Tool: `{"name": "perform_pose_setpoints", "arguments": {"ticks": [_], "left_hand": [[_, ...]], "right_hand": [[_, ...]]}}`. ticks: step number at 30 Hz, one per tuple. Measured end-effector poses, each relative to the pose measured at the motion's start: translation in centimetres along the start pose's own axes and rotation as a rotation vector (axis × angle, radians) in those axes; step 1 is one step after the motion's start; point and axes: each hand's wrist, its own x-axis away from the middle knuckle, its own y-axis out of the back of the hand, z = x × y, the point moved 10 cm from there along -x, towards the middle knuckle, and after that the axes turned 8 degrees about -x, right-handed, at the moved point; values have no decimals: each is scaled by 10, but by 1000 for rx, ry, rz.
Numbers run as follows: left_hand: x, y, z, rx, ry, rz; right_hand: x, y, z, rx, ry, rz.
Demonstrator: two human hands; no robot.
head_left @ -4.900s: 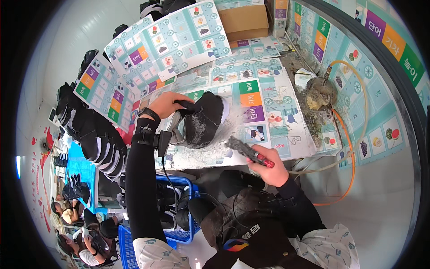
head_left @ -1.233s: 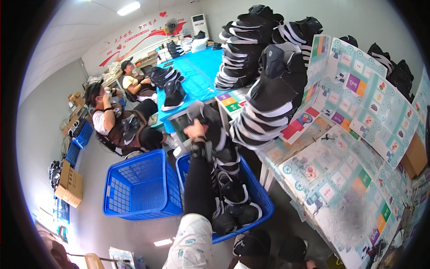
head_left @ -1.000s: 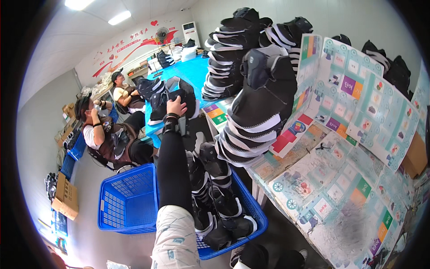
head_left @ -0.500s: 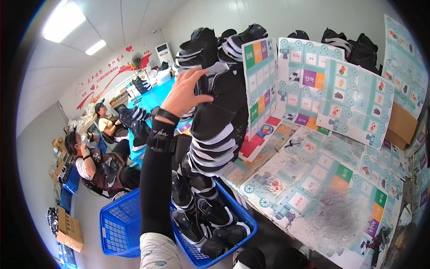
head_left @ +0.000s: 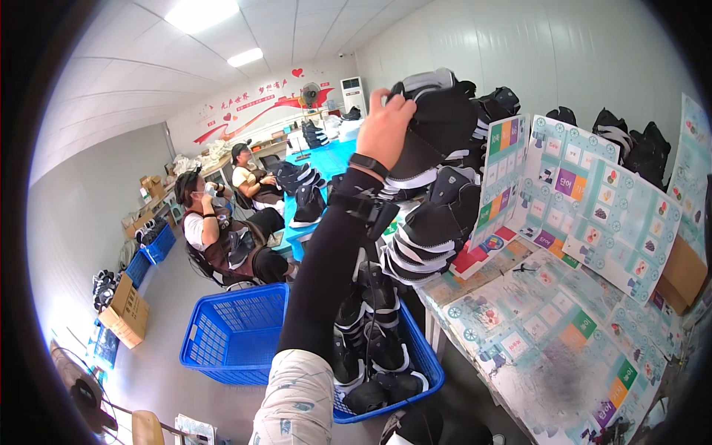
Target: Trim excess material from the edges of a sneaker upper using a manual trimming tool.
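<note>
My left hand [head_left: 386,127] is raised over the table's left end, its fingers closed on the near edge of a bundle of black shoe uppers [head_left: 437,126] with pale grey and white trim. The bundle is tilted above a lower stack of black-and-white shoe uppers [head_left: 430,233]. My thumb is mostly hidden. A black sleeve and wrist straps cover my left forearm. My right hand does not show.
Below the stack stands a blue basket [head_left: 437,378] holding several black shoes. Left of it is another blue basket [head_left: 230,334]. Printed boards [head_left: 571,178] stand on the stained worktable [head_left: 549,356]. Two seated people are by the blue-topped table [head_left: 334,157].
My left hand has closed on the upper bundle, which is now lifted and tilted off the lower stack. The view has swung left, showing more of the room.
</note>
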Motion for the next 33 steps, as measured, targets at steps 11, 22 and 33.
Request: {"name": "perform_pose_setpoints", "arguments": {"ticks": [11, 22, 33], "left_hand": [[193, 161, -147, 1248, 242, 465], [286, 181, -331, 1838, 501, 589], [306, 164, -382, 1681, 502, 671]], "right_hand": [[265, 378, 527, -824, 947, -734], [280, 400, 465, -226, 565, -855], [249, 370, 403, -100, 638, -904]]}}
